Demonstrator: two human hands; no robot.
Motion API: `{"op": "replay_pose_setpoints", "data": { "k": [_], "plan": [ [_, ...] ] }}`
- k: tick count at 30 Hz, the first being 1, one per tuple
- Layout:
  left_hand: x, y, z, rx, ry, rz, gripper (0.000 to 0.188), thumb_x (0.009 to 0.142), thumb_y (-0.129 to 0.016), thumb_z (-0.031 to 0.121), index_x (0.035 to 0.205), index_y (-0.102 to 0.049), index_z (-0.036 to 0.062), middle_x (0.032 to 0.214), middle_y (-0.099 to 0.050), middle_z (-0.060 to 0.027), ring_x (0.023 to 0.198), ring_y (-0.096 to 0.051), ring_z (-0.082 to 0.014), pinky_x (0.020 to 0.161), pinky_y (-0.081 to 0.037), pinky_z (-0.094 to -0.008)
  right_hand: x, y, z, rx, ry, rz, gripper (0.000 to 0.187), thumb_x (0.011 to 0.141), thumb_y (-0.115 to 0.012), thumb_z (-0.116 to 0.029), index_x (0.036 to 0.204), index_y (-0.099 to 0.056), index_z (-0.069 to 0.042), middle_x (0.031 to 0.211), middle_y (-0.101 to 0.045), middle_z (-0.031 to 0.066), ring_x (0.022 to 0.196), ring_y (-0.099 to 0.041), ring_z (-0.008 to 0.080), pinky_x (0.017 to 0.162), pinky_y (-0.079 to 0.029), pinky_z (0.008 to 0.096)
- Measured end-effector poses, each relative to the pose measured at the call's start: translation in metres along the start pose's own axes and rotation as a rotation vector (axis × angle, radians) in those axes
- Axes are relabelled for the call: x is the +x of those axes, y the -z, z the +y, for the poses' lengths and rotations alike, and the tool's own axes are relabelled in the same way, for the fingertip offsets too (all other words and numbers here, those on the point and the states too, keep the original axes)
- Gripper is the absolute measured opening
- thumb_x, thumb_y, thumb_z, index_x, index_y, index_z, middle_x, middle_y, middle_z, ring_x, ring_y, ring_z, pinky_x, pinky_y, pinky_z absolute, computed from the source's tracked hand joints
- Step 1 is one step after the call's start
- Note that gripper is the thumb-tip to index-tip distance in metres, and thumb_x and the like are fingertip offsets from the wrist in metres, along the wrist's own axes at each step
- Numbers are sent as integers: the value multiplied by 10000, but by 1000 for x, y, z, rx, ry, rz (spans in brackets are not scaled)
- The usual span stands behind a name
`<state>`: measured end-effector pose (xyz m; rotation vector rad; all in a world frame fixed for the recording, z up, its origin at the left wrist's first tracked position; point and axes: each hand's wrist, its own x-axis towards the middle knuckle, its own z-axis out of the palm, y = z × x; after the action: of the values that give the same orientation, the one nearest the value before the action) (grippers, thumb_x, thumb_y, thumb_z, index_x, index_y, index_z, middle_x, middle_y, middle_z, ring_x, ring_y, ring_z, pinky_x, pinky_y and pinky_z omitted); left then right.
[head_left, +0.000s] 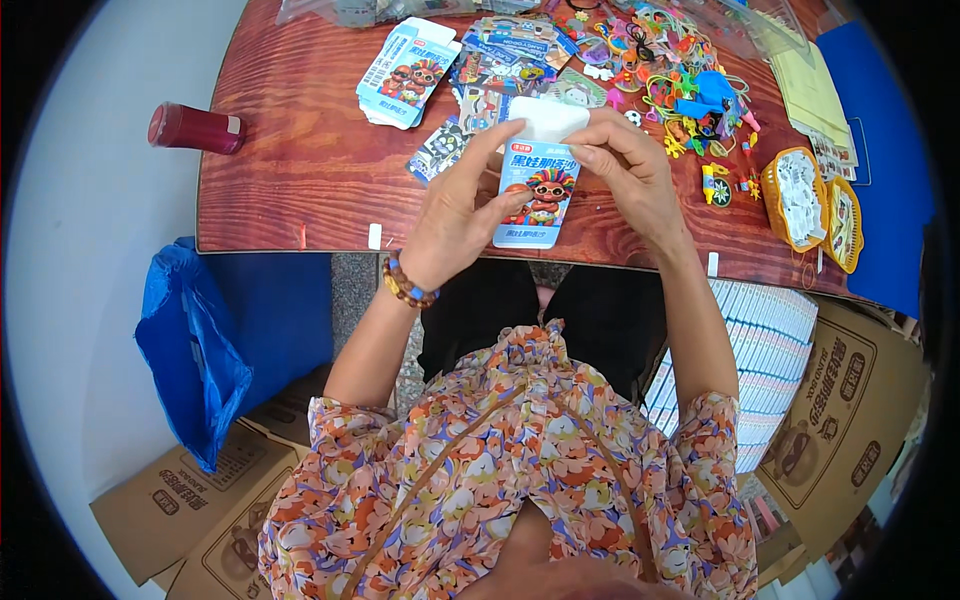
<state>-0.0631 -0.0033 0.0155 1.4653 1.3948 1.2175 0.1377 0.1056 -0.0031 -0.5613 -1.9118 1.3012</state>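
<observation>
A small light-blue cardboard box (pixel 538 222) with cartoon figures on its front stands out over the table's near edge, its white top flap (pixel 545 118) raised. My left hand (pixel 455 210) is closed round its left side, thumb across the front. At the upper right corner, the thumb and bent fingers of my right hand (pixel 632 175) pinch the box by the flap. Whether anything lies inside the box cannot be seen. Just beyond my left hand are a stack of similar flat boxes (pixel 408 75) and several spread picture cards (pixel 505 68).
Small colourful toys and bands (pixel 690 95) lie heaped at the back right. Yellow baskets (pixel 795 200) with white packets stand near the right edge. A dark red bottle (pixel 197 130) lies at the left edge. Below are a blue bag (pixel 195 350), packed boxes (pixel 745 350) and cartons (pixel 845 420).
</observation>
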Motion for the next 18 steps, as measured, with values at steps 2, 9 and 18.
{"op": "replay_pose_setpoints", "data": {
  "k": [2, 9, 18],
  "plan": [
    [1, 3, -6, -162, 86, -107, 543, 871, -692, -31, 1343, -461, 104, 937, -659, -79, 837, -679, -121, 685, -551, -275, -2, 2, -4, -51, -25, -24, 130, 960, -610, -61, 1038, -680, 15, 1052, -628, 48, 974, -580, 122, 844, -462, 253],
    [-1, -4, -5, -253, 32, -120, 513, 881, -685, -20, 1330, -480, 117, 844, -565, -12, 725, -592, -55, 598, -480, -226, 6, 1, -43, 233, -270, 165, 221, 1023, -543, -165, 1148, -632, -5, 997, -644, 30, 828, -600, 78, 757, -489, 224],
    [-4, -9, 6, -250, 35, -93, 525, 876, -692, 12, 1345, -477, 107, 858, -576, -30, 702, -580, -81, 626, -488, -244, 16, 20, -55, 228, -415, -58, 201, 970, -639, -176, 1073, -702, -16, 916, -678, -22, 756, -545, 2, 665, -445, 193]
  ]
}}
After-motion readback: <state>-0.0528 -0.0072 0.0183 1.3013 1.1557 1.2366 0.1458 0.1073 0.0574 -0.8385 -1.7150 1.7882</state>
